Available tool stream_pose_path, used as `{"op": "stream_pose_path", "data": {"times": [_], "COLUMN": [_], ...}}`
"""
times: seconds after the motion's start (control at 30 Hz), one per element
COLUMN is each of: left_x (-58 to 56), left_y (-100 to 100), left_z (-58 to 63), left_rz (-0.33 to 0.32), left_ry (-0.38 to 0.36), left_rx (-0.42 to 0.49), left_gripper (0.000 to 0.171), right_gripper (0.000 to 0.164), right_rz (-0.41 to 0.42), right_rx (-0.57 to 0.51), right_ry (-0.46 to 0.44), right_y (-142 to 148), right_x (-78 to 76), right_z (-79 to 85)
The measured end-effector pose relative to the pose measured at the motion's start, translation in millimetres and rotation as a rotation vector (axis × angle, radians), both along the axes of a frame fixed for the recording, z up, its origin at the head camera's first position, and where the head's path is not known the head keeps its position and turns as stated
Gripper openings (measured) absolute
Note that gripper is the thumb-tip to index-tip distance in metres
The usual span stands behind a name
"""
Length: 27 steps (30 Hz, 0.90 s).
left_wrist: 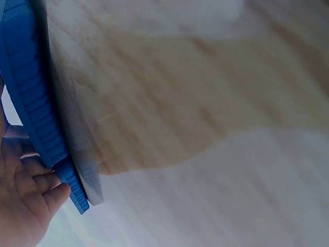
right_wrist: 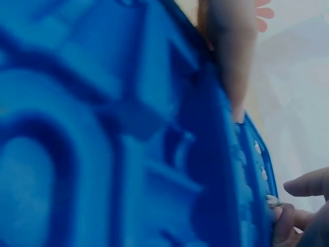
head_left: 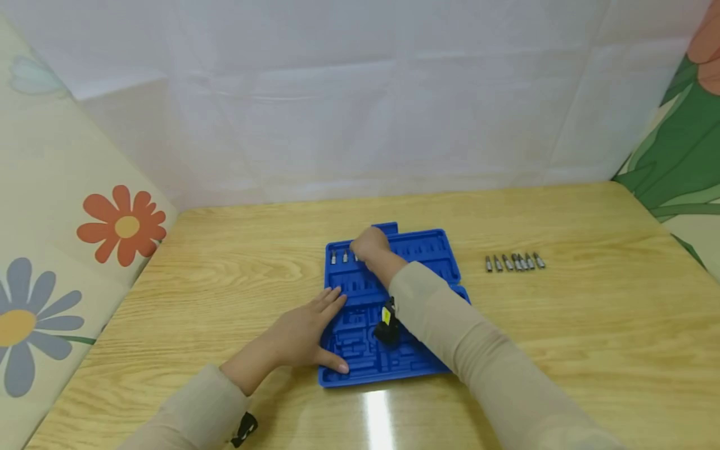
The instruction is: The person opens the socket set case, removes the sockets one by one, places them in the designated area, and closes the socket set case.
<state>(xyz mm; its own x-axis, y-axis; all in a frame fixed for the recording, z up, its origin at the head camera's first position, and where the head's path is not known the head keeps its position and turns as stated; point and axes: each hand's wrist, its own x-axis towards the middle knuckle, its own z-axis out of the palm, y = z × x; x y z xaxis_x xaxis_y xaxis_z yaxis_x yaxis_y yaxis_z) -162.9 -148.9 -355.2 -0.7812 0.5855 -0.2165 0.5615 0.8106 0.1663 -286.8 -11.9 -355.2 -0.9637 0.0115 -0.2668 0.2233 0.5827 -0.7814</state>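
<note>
A blue tool case (head_left: 388, 369) lies unfolded on the table, its moulded slots facing up. In its top row sit small silver bit sockets (head_left: 345, 255) at the left end. My right hand (head_left: 372, 245) is over that row with curled fingers. In the right wrist view, the right hand's fingertips (right_wrist: 287, 218) hold a bit socket (right_wrist: 272, 201) at its slot; the grip is partly hidden. My left hand (head_left: 306, 328) rests on the case's left edge, fingers spread and thumb near the front corner. The left wrist view shows the fingers (left_wrist: 49, 193) against the case's side.
Several loose bit sockets (head_left: 514, 262) lie in a row on the wooden table (head_left: 590, 325), right of the case. A white cloth (head_left: 382, 112) hangs behind the table. Flower-patterned panels (head_left: 62, 187) stand at both sides. The right forearm crosses over part of the case.
</note>
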Motion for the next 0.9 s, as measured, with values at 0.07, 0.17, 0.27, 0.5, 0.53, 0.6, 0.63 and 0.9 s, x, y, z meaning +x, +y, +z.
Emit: {"op": "stream_pose_path", "data": {"times": [0.07,0.17,0.27,0.5,0.53,0.6,0.63,0.9], "left_x": [-0.2,-0.1,0.4,-0.4,-0.6,-1.1,-1.3,-2.6], "left_y": [0,0,0,2,2,3,4,4], "left_z": [-0.8,-2.1,-3.6,-3.2,-2.7,-2.1,-1.7,-0.9], "left_rz": [0.003,0.007,0.007,0.002,0.004,0.005,0.002,-0.021], "left_ry": [0.002,0.009,0.015,0.083,0.089,0.092,0.094,0.100], "left_rx": [0.004,0.007,0.011,0.028,0.022,0.014,0.014,0.005], "left_gripper": [0.112,0.112,0.113,0.115,0.116,0.116,0.116,0.114], "right_gripper": [0.015,0.016,0.021,0.015,0.013,0.011,0.011,0.018], "right_rz": [0.012,0.046,0.075,0.027,0.012,-0.017,-0.029,-0.131], "right_rx": [0.035,0.080,0.126,0.010,-0.016,-0.058,-0.076,-0.337], "right_ry": [0.022,0.055,0.082,0.086,0.090,0.099,0.105,0.038], "right_y": [0,-1,-2,0,0,1,2,9], "right_x": [0.0,0.6,2.1,9.0,10.2,12.1,12.9,6.7], "right_z": [-2.4,-5.5,-7.8,-13.6,-14.4,-15.8,-16.4,-17.0]}}
